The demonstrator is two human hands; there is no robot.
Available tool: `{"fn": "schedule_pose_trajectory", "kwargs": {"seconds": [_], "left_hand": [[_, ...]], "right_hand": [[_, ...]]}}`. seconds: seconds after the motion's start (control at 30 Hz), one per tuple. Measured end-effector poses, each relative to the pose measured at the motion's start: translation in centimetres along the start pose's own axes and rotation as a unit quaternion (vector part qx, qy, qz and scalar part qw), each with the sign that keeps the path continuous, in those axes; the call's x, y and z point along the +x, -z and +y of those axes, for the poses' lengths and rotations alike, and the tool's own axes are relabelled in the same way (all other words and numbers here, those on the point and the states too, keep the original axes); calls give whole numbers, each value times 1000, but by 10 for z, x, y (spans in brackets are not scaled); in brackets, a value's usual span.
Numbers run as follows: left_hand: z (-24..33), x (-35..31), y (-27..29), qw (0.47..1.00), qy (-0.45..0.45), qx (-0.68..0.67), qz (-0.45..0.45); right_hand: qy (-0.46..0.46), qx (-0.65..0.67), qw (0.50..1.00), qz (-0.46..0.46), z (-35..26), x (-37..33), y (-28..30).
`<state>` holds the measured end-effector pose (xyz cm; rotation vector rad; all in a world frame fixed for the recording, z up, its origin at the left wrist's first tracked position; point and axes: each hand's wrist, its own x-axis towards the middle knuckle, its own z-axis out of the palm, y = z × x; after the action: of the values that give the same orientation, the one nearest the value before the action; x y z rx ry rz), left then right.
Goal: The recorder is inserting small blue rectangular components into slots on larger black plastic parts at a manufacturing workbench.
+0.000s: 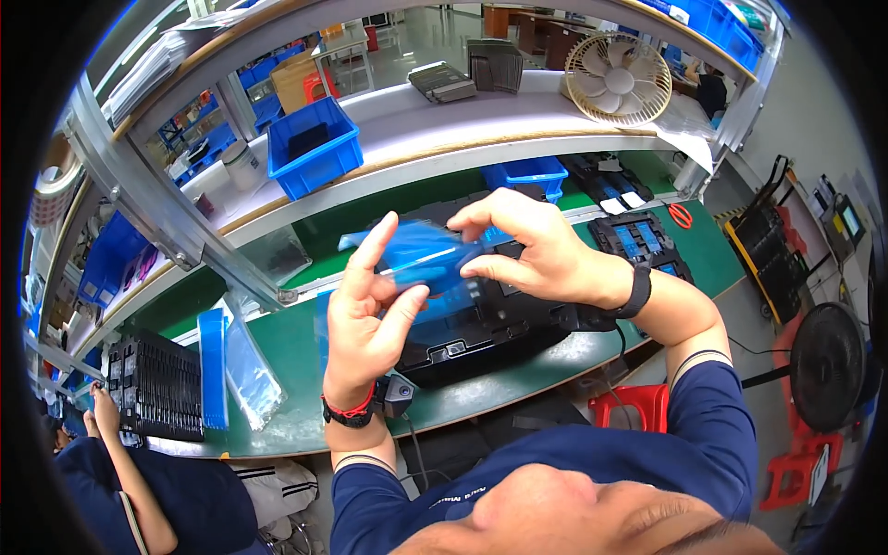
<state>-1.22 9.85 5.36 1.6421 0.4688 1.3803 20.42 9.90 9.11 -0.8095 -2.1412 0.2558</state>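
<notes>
A motion-blurred blue plastic sheet (427, 254) stretches sideways between both hands, over a black case (518, 314). The right hand (532, 248) grips its right end; the left hand's (363, 314) hold is unclear.

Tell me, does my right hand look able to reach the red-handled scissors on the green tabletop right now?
Probably yes: the red-handled scissors lie uncovered beside a black plastic tray that your right hand could likely pass over, though its grip seems to be on blue plastic film.
</notes>
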Motion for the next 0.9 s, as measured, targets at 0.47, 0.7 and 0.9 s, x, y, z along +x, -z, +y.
{"fn": "schedule_pose_trajectory", "kwargs": {"seconds": [0.47,0.7,0.9], "left_hand": [[-2,3,17,950,-129,284,-8],[15,-2,35,981,-42,120,145],[15,-2,33,989,-5,79,124]], "right_hand": [[58,-31,995,73,-7,-25,36],[-420,285,861,-29,57,-53,54],[-478,278,831,-66,73,-57,36]]}}
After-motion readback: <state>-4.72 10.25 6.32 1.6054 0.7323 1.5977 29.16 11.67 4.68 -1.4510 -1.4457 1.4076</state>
